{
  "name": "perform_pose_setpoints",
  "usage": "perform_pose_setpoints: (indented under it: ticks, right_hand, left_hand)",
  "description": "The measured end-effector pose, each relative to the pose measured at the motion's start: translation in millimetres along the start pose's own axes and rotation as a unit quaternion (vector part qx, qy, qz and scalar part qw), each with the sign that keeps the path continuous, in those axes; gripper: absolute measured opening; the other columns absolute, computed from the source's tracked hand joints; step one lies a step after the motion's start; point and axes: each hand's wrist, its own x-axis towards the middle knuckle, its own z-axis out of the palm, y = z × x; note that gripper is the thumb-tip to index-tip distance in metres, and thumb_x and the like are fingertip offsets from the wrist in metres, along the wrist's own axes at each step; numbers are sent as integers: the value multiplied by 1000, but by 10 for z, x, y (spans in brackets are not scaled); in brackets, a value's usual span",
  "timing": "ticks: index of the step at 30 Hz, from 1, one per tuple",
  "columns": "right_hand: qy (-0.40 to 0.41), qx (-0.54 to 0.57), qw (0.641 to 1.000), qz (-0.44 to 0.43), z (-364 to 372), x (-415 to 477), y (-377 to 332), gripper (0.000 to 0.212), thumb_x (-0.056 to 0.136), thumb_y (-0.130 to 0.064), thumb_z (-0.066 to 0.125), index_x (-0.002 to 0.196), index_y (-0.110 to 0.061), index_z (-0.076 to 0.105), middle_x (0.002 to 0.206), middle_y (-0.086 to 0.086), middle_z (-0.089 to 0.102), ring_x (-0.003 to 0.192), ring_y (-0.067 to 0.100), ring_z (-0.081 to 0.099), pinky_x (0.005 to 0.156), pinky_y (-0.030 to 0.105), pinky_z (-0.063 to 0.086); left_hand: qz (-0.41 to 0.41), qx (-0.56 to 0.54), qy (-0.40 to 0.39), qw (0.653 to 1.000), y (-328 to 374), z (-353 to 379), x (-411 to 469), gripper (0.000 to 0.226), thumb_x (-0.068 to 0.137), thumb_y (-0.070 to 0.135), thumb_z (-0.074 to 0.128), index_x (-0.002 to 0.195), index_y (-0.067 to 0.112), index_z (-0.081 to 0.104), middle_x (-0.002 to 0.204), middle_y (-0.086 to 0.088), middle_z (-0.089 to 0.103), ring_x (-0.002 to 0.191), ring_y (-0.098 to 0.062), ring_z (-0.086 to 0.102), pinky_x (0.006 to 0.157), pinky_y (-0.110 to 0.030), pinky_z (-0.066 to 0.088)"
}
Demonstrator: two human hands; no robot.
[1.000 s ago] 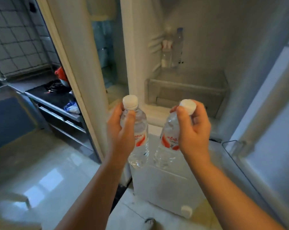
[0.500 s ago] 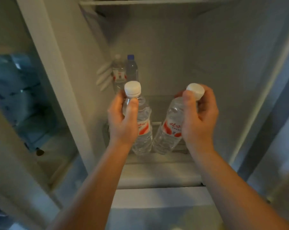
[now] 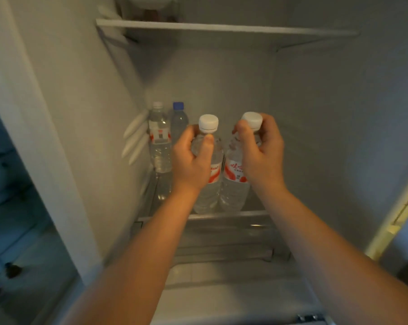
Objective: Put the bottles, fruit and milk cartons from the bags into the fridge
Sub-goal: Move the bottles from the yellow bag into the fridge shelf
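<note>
While each hand grasps a white-capped water bottle near its neck, left hand [image 3: 193, 158] and right hand [image 3: 260, 153] hold them inside the fridge [image 3: 315, 113], just right of two standing bottles [image 3: 160, 141].

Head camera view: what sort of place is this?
Probably the inside of a home fridge: a white shelf above, a clear drawer below, and water bottles standing at the back left.

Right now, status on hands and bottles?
Left hand grips left bottle, right hand grips right bottle. Both at shelf front. Back left: corner bottle, blue-cap bottle.
</note>
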Motion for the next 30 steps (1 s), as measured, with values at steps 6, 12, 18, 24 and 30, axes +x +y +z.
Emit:
perform_pose_setpoints:
  ticks: [6,12,18,24,30]
  right_hand:
    - [-39,-27,998,47,195,139,390,14,92,-42,57,99,-29,58,92,-7,65,89,14,64,78,31,53]
    - [-61,-43,994,83,279,177,528,13,99,-32,56,109,-24,59,100,-7,67,94,6,65,80,23,53]
    - [-113,-22,985,131,100,-261,751,44,101,-25,53,142,-13,42,126,-5,62,112,0,61,91,15,49]
    - [-211,-102,950,206,-111,-641,952,47,101,-34,52,143,-38,30,126,-31,52,110,-24,49,88,-1,38]
    - [-252,-225,921,197,-197,-718,1081,55,92,-26,66,141,-29,43,131,-8,53,120,5,52,100,31,46]
  left_hand:
    - [-48,23,24,998,-299,54,150,26,87,42,52,96,19,63,86,11,65,81,3,61,74,-17,49]
    - [-118,31,12,992,-425,61,213,17,101,34,53,113,27,62,97,17,67,92,7,63,78,-11,47]
    - [-169,-1,-44,985,-546,-56,-161,32,99,36,57,130,35,50,117,16,67,107,3,64,87,-14,51]
    - [-237,210,-183,931,-812,-383,-635,64,87,48,68,142,38,37,132,11,61,119,-11,60,97,-40,53]
    - [-265,244,-141,922,-793,-425,-630,51,81,32,80,125,27,55,118,3,62,99,-15,64,87,-41,56]
